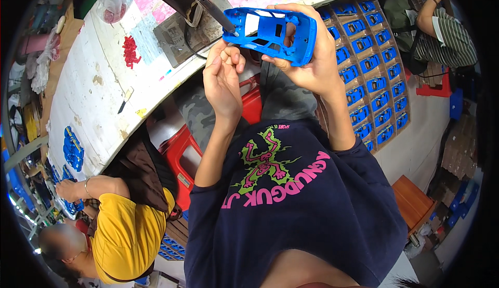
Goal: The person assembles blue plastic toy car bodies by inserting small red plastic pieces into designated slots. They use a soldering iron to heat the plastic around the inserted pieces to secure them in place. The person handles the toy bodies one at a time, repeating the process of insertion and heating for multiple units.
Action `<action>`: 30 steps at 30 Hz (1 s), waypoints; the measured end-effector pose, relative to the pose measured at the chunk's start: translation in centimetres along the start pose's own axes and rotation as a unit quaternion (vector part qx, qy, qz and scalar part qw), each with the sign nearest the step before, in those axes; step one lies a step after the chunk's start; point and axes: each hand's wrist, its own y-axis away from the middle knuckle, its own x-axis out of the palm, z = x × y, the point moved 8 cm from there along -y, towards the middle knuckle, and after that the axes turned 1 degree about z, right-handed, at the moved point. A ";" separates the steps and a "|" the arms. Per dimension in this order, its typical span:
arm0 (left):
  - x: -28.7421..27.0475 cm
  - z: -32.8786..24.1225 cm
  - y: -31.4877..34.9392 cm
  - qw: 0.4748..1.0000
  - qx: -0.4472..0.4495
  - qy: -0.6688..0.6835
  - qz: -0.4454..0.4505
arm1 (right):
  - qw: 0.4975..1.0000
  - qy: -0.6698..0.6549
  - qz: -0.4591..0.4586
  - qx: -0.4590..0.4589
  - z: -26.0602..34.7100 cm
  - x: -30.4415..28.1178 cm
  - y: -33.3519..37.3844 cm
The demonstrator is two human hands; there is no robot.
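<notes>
My right hand [317,59] grips a blue toy car body shell [278,30] by its right end, thumb below and fingers over the top edge. The shell has cut-out windows and its hollow inside partly shows. The tip of a dark rod-shaped tool [212,13], coming down from a bench fixture, meets the shell's left end. Just below that end is my left hand [224,77], palm up, its fingers curled in. Its index finger reaches up beside the shell's corner; whether it touches, or pinches a small part, is hidden.
A white worktable [88,101] curves around, with a pile of small red parts [131,52], a knife [125,101] and blue shells [73,149]. On the right stand cardboard trays [364,64] of blue shells. Co-workers sit at lower left, in a yellow shirt [130,231], and upper right.
</notes>
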 end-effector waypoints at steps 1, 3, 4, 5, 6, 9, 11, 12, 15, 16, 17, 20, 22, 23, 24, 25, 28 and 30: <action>0.0 0.0 0.0 1.000 0.000 0.002 0.000 | 1.000 0.004 0.001 -0.005 0.1 0.0 0.0; 0.0 0.1 0.0 1.000 0.002 0.001 0.009 | 1.000 0.012 0.003 -0.016 0.3 0.0 -0.1; 0.1 0.1 0.0 1.000 0.003 0.001 0.014 | 1.000 0.015 0.002 -0.016 0.4 0.0 -0.1; 0.1 0.0 0.0 1.000 0.002 0.001 0.012 | 1.000 0.017 0.000 -0.015 0.4 0.0 -0.1; 0.2 0.0 0.0 1.000 0.000 0.001 0.009 | 1.000 0.019 0.001 -0.015 0.3 -0.1 0.0; 0.1 0.1 0.0 1.000 -0.004 0.002 0.009 | 1.000 0.024 0.005 -0.014 0.3 -0.1 -0.1; 0.1 0.1 0.0 1.000 -0.006 0.003 0.011 | 1.000 0.025 0.005 -0.014 0.4 -0.1 -0.1; 0.1 0.1 0.0 1.000 -0.006 0.003 0.010 | 1.000 0.025 0.005 -0.014 0.4 -0.1 -0.1; 0.1 0.0 0.0 1.000 -0.006 0.007 0.008 | 1.000 0.017 -0.003 -0.012 0.5 -0.2 -0.1; 0.1 0.0 0.1 1.000 -0.005 0.009 0.006 | 1.000 0.017 -0.002 -0.010 0.5 -0.1 -0.1; 0.1 0.0 0.1 1.000 -0.005 0.011 0.006 | 1.000 0.017 -0.001 -0.008 0.4 -0.1 -0.1; 0.1 0.1 0.0 1.000 -0.002 0.013 0.007 | 1.000 0.010 -0.002 0.000 0.4 -0.2 -0.1; 0.1 0.1 0.0 1.000 0.002 0.012 0.008 | 1.000 0.005 -0.003 0.002 0.5 -0.2 -0.2; 0.1 0.1 0.0 1.000 0.002 0.011 0.009 | 1.000 0.004 -0.002 0.002 0.5 -0.2 -0.2; 0.2 0.0 0.0 1.000 0.000 0.011 0.011 | 1.000 0.003 -0.002 0.002 0.5 -0.2 -0.1; 0.2 0.0 0.0 1.000 -0.001 0.010 0.012 | 1.000 0.004 -0.001 0.003 0.5 -0.2 -0.2; 0.0 0.1 -0.1 1.000 -0.001 0.014 0.011 | 1.000 0.006 0.000 0.005 0.3 -0.2 -0.2; 0.1 0.1 -0.1 1.000 -0.004 0.016 0.014 | 1.000 0.005 -0.001 0.006 0.3 -0.2 -0.1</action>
